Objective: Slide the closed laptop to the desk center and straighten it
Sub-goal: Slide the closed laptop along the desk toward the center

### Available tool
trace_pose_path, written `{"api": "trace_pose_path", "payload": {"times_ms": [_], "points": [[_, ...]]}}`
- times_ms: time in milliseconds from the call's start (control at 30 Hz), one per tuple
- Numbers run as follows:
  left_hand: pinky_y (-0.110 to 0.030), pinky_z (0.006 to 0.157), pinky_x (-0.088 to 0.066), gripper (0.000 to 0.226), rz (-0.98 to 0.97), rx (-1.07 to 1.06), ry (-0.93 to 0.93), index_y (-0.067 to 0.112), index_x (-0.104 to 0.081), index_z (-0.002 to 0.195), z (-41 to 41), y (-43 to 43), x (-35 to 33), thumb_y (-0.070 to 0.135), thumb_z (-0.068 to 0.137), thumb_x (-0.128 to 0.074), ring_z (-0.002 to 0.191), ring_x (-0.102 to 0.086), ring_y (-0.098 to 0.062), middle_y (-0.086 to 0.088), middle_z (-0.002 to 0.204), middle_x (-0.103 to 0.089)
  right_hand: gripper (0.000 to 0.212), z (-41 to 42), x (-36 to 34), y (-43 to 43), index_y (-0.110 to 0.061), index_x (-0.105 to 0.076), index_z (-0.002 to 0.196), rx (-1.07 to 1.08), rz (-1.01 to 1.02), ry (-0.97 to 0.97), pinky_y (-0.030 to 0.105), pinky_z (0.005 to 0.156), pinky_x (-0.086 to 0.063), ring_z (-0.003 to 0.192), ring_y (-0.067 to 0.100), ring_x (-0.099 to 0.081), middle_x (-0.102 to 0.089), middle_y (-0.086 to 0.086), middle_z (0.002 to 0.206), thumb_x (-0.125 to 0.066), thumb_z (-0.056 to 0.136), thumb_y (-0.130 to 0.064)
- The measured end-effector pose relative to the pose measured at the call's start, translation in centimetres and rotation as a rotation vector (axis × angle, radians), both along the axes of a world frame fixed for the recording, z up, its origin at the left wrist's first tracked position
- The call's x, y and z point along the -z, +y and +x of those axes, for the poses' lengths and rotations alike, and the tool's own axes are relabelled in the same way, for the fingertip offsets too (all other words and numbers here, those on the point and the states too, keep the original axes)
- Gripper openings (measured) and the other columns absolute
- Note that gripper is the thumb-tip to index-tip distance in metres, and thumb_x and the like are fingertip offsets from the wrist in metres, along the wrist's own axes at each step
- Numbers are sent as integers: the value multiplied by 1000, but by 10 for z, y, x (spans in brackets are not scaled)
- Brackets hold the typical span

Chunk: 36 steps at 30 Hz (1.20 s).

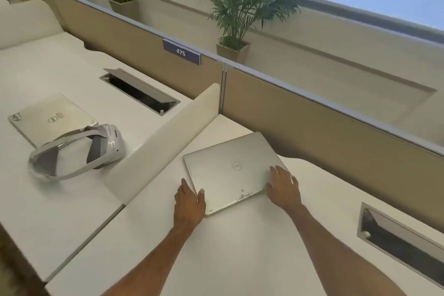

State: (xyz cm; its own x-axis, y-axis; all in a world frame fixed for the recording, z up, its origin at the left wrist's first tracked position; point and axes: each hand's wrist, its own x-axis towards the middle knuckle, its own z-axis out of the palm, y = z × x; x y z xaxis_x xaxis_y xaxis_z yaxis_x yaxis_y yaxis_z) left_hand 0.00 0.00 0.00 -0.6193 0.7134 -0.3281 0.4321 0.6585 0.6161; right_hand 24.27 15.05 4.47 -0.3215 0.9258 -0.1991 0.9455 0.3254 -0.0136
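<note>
A closed silver laptop (230,170) lies flat on the white desk (240,247), close to the low divider and turned at an angle to the desk's edges. My left hand (189,202) presses against the laptop's near-left edge, thumb on top of the lid. My right hand (283,187) rests on the lid's right corner with the fingers spread over the edge. Both hands hold the laptop from opposite sides.
A low white divider (158,144) separates this desk from the left one, where a second closed laptop (48,118) and a white headset (79,151) lie. A cable slot (398,240) opens in the desk at right. A tan partition (336,132) backs the desk.
</note>
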Motion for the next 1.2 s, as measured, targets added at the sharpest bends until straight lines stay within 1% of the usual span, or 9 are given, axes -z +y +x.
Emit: {"api": "trace_pose_path", "payload": {"times_ms": [133,267,433,500,567,700,833,1067,1200], "points": [[-51,133,-30,89,49,-87,-70,3,-1,176,3,24,7,41,112,-50,170,-20,-35,-17,181,-22,65,-15,0,44,-22,-24,169,54,11,-4,43,131,-25,164,15,-28,-22,-1,176,-43,110,-39],[-49,136,-28,86,54,-109,-29,2,-6,176,10,48,13,38,112,-51,169,-22,-35,-17,181,-21,64,-29,3,74,-21,-26,168,48,-30,-15,46,130,-28,163,19,-29,-23,0,174,-46,109,-37],[-51,126,-39,82,-1,-204,21,-4,-16,172,14,79,7,36,111,-54,161,-33,-40,-21,173,-33,64,-39,6,106,-16,-32,165,112,-82,-7,50,124,-37,154,33,-40,-35,11,165,-51,107,-37],[-50,122,-43,82,-32,-246,41,-4,-18,172,16,88,5,37,110,-54,157,-37,-40,-21,170,-36,62,-42,9,116,-15,-31,163,187,-152,40,51,117,-44,145,40,-48,-42,17,155,-50,108,-36],[-48,120,-45,83,-55,-278,71,-4,-19,171,18,94,7,38,109,-55,154,-41,-40,-21,167,-39,61,-44,14,121,-14,-29,163,244,-217,102,52,113,-45,143,43,-49,-46,21,150,-47,108,-34],[-48,116,-48,85,-70,-319,93,-5,-19,171,24,100,9,39,108,-56,150,-44,-40,-21,165,-40,57,-48,18,124,-12,-33,159,290,-232,163,53,111,-45,144,42,-46,-49,21,149,-46,108,-34],[-48,116,-47,84,-69,-361,81,-4,-22,170,23,104,8,38,107,-57,149,-45,-40,-21,163,-42,43,-46,21,127,-4,-47,142,321,-196,192,51,107,-47,140,42,-51,-52,20,145,-47,106,-28],[-48,115,-46,78,-71,-407,58,0,-24,170,19,105,7,35,108,-55,148,-47,-38,-18,160,-45,48,-50,23,131,1,-55,141,384,-214,257,54,113,-46,145,40,-47,-47,19,149,-48,107,-32],[-52,119,-41,73,-83,-497,-96,10,-25,171,14,107,4,33,108,-53,152,-42,-37,-12,167,-37,44,-48,26,140,1,-59,139,423,-238,296,55,116,-43,145,41,-45,-46,20,149,-46,108,-27]]}}
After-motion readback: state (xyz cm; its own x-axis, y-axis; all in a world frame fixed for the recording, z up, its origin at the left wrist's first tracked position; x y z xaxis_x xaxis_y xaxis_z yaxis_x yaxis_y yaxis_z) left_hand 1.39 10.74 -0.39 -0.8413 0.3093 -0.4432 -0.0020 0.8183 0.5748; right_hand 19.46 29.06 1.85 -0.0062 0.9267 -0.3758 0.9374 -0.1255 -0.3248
